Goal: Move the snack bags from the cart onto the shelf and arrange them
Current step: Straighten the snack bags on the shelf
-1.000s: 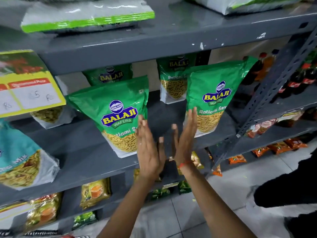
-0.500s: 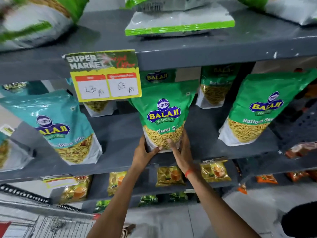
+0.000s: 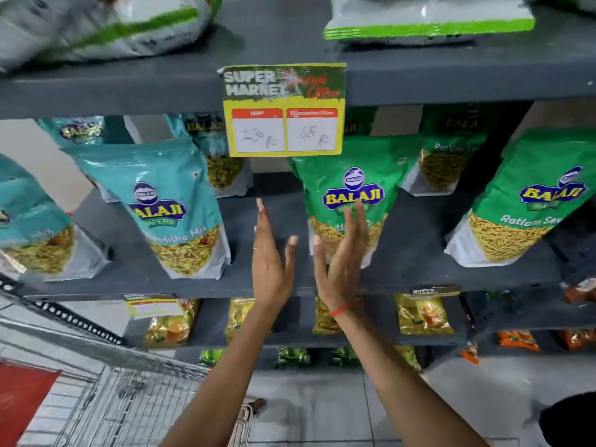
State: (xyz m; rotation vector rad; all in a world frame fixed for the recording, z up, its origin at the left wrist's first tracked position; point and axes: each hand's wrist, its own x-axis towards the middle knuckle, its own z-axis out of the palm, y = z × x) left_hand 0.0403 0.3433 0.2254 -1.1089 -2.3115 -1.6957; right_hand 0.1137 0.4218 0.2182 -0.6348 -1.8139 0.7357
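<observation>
A green Balaji snack bag (image 3: pixel 351 188) stands upright on the dark grey shelf (image 3: pixel 412 253). My right hand (image 3: pixel 342 259) is flat and open in front of its lower part, fingers spread, possibly touching it. My left hand (image 3: pixel 271 262) is open just left of that bag, over bare shelf, holding nothing. A teal Balaji mix bag (image 3: pixel 167 204) leans to the left, another green bag (image 3: pixel 529 201) leans at the right. The wire cart (image 3: pixel 129 398) is at the lower left.
A yellow price tag (image 3: pixel 283 111) hangs from the shelf above, right over my hands. More bags stand behind and lie on the top shelf (image 3: pixel 429 24). Small yellow packets (image 3: pixel 422 314) fill the lower shelf. Grey tiled floor lies below; a dark shape sits at the bottom right.
Both hands gripped the green bag's bottom half a second ago; now they have let go and are flat and open. The view has shifted left and nearer to the shelf.
</observation>
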